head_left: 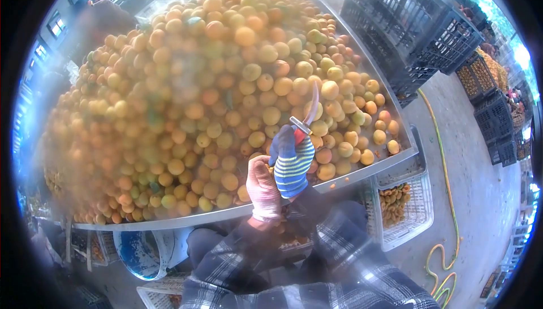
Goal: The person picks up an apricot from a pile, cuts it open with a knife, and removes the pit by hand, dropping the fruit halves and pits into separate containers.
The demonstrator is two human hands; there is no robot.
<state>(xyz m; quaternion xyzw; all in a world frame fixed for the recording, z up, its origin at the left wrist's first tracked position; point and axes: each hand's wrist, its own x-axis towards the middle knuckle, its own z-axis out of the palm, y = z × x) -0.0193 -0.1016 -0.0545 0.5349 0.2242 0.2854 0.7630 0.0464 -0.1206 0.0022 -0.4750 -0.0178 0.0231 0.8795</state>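
Note:
My right hand (pixel 293 164), in a blue-striped glove, is closed around the red handle of a knife (pixel 312 108). The knife's curved blade points up and away over the fruit. Right beside it, my left hand (pixel 263 187), in a pinkish-white glove, is closed with its fingers curled. A bit of yellow-orange shows between the two hands, but what the left fingers hold is mostly hidden. Both hands are at the near edge of a metal-rimmed table (pixel 226 214), in front of a large heap of apricots (pixel 226 133).
Below the table's right corner sits a white crate (pixel 416 218) with cut fruit pieces (pixel 394 204). A blue bucket (pixel 138 255) stands at lower left. Dark plastic crates (pixel 407 20) are stacked behind to the right. A yellow hose (pixel 444 167) runs along the floor.

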